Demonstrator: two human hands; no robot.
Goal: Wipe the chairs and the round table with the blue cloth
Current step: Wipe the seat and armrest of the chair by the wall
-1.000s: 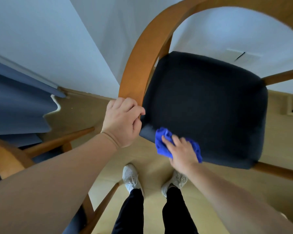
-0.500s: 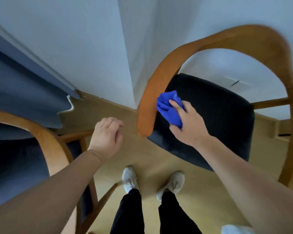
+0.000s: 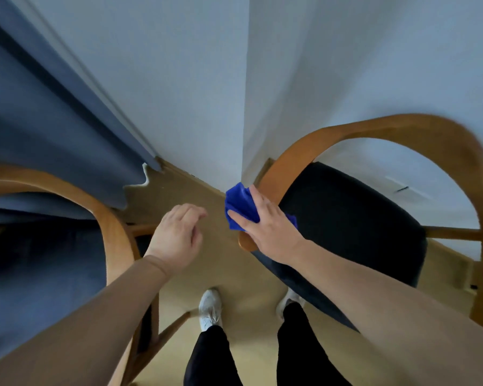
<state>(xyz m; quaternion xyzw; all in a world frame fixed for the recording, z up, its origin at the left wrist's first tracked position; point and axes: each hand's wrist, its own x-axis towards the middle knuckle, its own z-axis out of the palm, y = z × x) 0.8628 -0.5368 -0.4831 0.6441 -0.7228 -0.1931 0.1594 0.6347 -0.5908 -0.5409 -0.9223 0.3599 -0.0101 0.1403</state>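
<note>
Two wooden chairs are standing on the floor (image 3: 179,190) w/ a gap between them. The right chair (image 3: 346,218), dark seat and curved wooden arm, is the one being worked on; the left chair (image 3: 106,224) is sitting near a blue curtain (image 3: 39,129). No round table in view.

The right hand (image 3: 271,232) is pressing the blue cloth (image 3: 241,206) against the near-left end of the right chair's wooden arm, fingers spread over the bunched fabric and gripping it. The left hand (image 3: 179,238) is hanging loosely curled over the gap, grasping nothing.

Step in hand, by my read: wiping the armrest. To do it well, the cloth should be wrapping around the arm, top and sides, then sliding along the curve toward the far side w/ steady pressure. Bracing the frame w/ the free hand would probably be helping, since the chair could be shifting under the push.
</note>
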